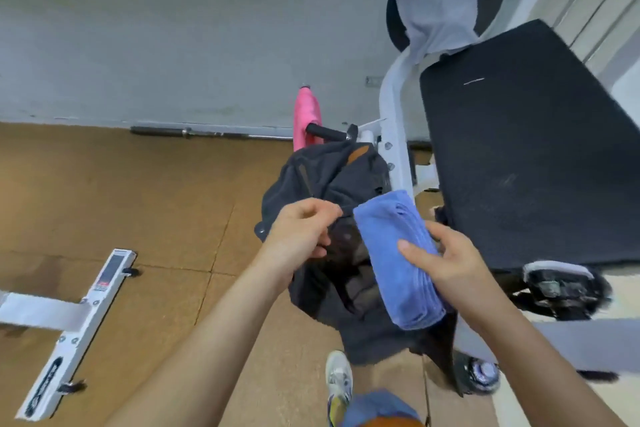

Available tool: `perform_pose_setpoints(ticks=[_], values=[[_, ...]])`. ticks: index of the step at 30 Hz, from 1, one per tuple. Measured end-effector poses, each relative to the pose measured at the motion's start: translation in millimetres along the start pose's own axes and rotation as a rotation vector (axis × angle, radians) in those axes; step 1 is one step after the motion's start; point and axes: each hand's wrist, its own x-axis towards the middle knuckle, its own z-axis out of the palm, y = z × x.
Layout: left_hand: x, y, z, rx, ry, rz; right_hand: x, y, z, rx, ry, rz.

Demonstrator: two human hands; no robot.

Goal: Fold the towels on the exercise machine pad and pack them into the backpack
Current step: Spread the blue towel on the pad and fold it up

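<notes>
L hand (pixel 300 232) pinches the backpack (pixel 322 177) at its top edge. R hand (pixel 446 262) fingers curl round the blue towel (pixel 394 253), folded, right over the backpack.

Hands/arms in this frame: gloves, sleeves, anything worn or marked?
Nothing worn that shows. The left hand and right hand are bare: no gloves, and no rings, watch or tape that I can see. The left forearm and right forearm are uncovered to the frame edge, with no sleeves or wristbands in view.
</notes>
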Motion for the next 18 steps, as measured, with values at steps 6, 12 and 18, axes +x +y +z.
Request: perform_pose_setpoints(ticks=[6,12,18], values=[[83.9,-34.8,43.2,1.141,-0.264,0.29,62.1,31.6,-23.3,-0.042,0.307,0.21],[123.5,-40.8,61.5,1.423,-0.2,0.521,84.1,54.0,-19.6,-0.153,0.309,0.3],[169.4,-18.2,59.2,1.304,-0.306,0.625,70.6,31.4,-13.2,-0.182,0.261,0.153]])
